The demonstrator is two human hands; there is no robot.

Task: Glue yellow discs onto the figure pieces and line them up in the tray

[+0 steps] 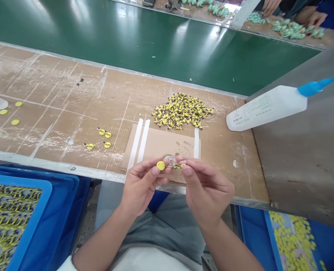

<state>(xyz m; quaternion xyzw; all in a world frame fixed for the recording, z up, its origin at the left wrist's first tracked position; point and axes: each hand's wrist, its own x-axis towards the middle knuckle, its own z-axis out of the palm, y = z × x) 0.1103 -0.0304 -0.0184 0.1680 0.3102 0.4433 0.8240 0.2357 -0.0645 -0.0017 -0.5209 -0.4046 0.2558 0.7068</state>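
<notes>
My left hand (142,184) pinches a small round yellow disc (160,165) between thumb and forefinger. Facing it, my right hand (208,184) grips a tiny yellow-and-black figure (178,166) by thumb and forefinger, a little right of the disc. Between them, just behind the fingertips, shows a clear, shiny round patch (170,161); I cannot make out what it is. Below both hands lies a cardboard sheet (167,141) with white tape strips. Behind the sheet rises a heap of small yellow-and-black figures (183,109).
Several yellow discs with dark figures (107,145) lie at left, plain discs (15,122) farther out. A white bottle with blue nozzle (268,107) leans at right against a metal wall (302,150). Blue trays (42,210) flank the bench. Across the green belt (144,41), other people's hands work.
</notes>
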